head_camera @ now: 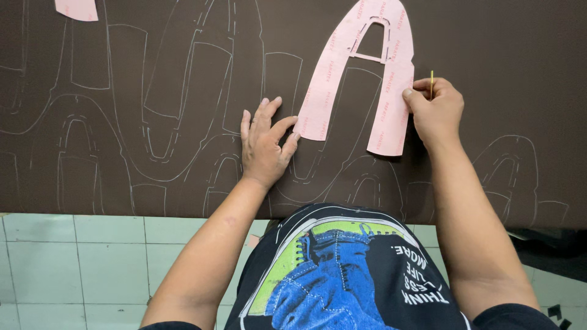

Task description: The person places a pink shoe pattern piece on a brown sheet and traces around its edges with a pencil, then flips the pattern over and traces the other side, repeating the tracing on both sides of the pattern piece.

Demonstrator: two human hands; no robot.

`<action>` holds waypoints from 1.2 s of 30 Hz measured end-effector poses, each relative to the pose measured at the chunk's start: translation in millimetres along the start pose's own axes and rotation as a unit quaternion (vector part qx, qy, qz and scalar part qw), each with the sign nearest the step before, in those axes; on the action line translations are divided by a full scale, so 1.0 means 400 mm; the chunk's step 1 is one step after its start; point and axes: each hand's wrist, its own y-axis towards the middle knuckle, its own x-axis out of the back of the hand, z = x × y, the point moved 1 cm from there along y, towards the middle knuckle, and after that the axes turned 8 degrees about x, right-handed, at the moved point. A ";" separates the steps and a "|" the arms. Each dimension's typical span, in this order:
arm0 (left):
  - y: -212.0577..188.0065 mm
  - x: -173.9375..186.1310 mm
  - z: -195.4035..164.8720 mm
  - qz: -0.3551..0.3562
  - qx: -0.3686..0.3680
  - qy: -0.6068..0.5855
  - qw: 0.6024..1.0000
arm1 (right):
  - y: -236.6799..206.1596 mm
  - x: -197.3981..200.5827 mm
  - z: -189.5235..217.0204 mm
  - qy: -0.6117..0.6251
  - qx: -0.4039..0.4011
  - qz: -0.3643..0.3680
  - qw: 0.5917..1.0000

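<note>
Two bare hands work on a broad sheet of dark brown material [489, 61] that fills the upper two thirds of the frame and is covered with pale traced outlines [159, 122] of arch-shaped pieces. Centre right, a pink card template shaped like a tall arch with a cut-out window near its top [342, 79] lies flat on the sheet, its two legs pointing down toward the person. The left hand [266, 143], at frame centre, rests palm down with fingers spread and extended; it grips nothing, and its fingertips [292, 125] touch or nearly touch the lower end of the template's left leg. The right hand [435, 110], right of centre, is curled closed around a thin yellow marking tool [431, 82], only the tip of which shows above the knuckles; its thumb presses against the outer edge of the template's right leg. The hand hides the tool's working end, so contact with the sheet cannot be judged. A second pink card piece [76, 9] is cut off by the upper left edge of the frame. Below the sheet's near edge appear pale green floor tiles [79, 263], and at bottom centre the person's black printed shirt [342, 275]. Dark scraps [556, 315] lie at the lower right corner.
</note>
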 end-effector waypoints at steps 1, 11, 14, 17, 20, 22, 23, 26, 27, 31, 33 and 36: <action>0.000 0.000 -0.001 0.001 0.000 0.001 1.000 | 0.002 0.000 -0.001 0.009 -0.005 0.001 1.000; -0.001 -0.002 0.002 -0.008 -0.003 -0.014 1.000 | 0.021 0.008 -0.011 0.050 -0.037 0.029 0.998; -0.002 -0.002 0.005 -0.012 -0.004 -0.021 1.000 | 0.022 0.010 -0.012 0.055 -0.038 0.031 0.997; -0.004 -0.003 0.005 -0.013 -0.007 -0.018 1.000 | 0.021 0.012 -0.010 0.048 -0.039 0.030 0.998; -0.003 -0.003 0.005 -0.011 -0.007 -0.016 1.000 | 0.022 0.012 -0.004 0.040 -0.034 0.033 0.998; -0.003 -0.002 0.004 -0.008 -0.007 -0.013 1.000 | 0.023 0.013 0.001 0.034 -0.033 0.036 0.998; -0.004 -0.001 0.005 -0.007 -0.006 -0.009 1.000 | 0.022 0.014 0.003 0.031 -0.036 0.038 0.998; -0.003 0.001 0.002 -0.013 -0.010 -0.017 1.000 | 0.021 0.014 0.009 0.025 -0.034 0.038 0.998; -0.003 0.001 0.001 -0.016 -0.011 -0.022 1.000 | 0.021 0.014 0.010 0.023 -0.033 0.038 0.998; -0.002 0.002 0.001 -0.010 -0.005 -0.019 1.000 | 0.021 0.012 0.015 0.026 -0.034 0.038 0.998; 0.001 0.002 0.001 -0.010 -0.003 -0.015 1.000 | 0.020 0.010 0.018 0.029 -0.030 0.037 0.998; -0.001 0.002 0.001 -0.014 -0.004 -0.016 1.000 | 0.017 0.010 0.025 -0.025 -0.030 0.040 0.998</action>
